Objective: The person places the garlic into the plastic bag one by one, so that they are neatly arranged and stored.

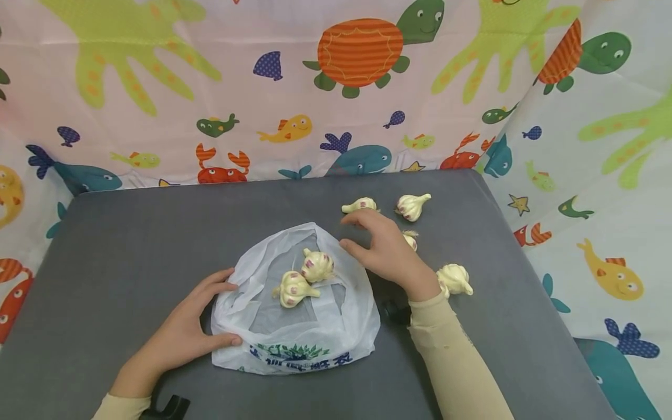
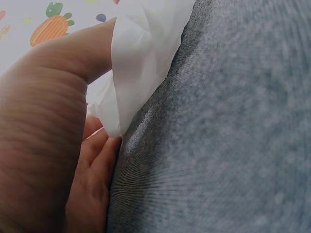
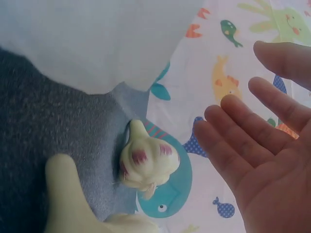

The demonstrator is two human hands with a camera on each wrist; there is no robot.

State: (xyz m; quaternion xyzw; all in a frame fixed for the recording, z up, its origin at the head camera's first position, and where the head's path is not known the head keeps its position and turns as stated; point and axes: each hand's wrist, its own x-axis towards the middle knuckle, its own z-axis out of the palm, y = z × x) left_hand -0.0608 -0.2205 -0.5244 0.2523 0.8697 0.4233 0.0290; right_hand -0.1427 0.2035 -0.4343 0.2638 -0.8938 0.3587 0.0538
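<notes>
A white plastic bag (image 1: 362, 326) with printed lettering lies with its mouth spread, two garlic bulbs (image 1: 294, 289) inside it. Along its left side my left hand (image 1: 184, 326) holds the bag, thumb at the front and fingers at the rim; white plastic (image 2: 141, 53) covers the thumb tip in the left wrist view. Beyond the bag's right rim, my right hand (image 1: 385, 248) hovers with fingers extended and nothing in them. Just past its fingers lies one garlic bulb (image 1: 360, 204). The right wrist view shows the spread palm (image 3: 257, 160) apart from a purple-streaked bulb (image 3: 148, 160).
More garlic bulbs lie on the grey table (image 1: 131, 245) around the right hand: one bulb (image 1: 412, 207) farther back, another (image 1: 411, 240) partly hidden by the hand, a third (image 1: 454, 279) beside the right wrist. A sea-animal curtain (image 1: 283, 58) hangs behind and at the sides.
</notes>
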